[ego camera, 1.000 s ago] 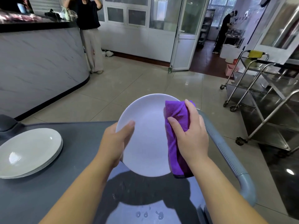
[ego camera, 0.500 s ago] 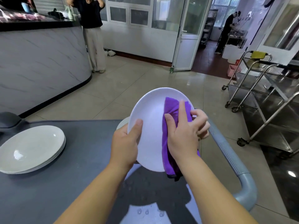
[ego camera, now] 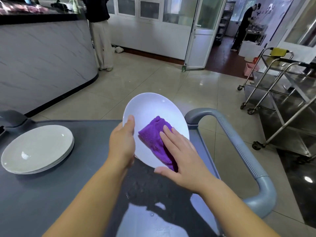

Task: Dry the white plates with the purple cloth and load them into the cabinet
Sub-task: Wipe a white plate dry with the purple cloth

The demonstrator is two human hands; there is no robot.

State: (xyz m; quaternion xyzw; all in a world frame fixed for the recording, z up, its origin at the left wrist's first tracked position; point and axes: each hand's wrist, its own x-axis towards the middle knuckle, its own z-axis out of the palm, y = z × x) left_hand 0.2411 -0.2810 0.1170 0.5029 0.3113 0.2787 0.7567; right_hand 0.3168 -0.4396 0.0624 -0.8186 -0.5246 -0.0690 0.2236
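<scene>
Right now, centre of frame: the left hand (ego camera: 122,144) grips the left rim of the white plate (ego camera: 150,113), thumb over the front face. The plate is held tilted up above the grey cart top (ego camera: 82,168). The right hand (ego camera: 181,156) lies flat, fingers straight, pressing the folded purple cloth (ego camera: 153,137) against the plate's lower inside. Both hands are close together on the one plate. At left of frame a stack of plates (ego camera: 37,147) sits on the cart, well apart. Bottom centre, water drops (ego camera: 151,214) on the cart surface. At right, the cart handle (ego camera: 239,151) curves.
</scene>
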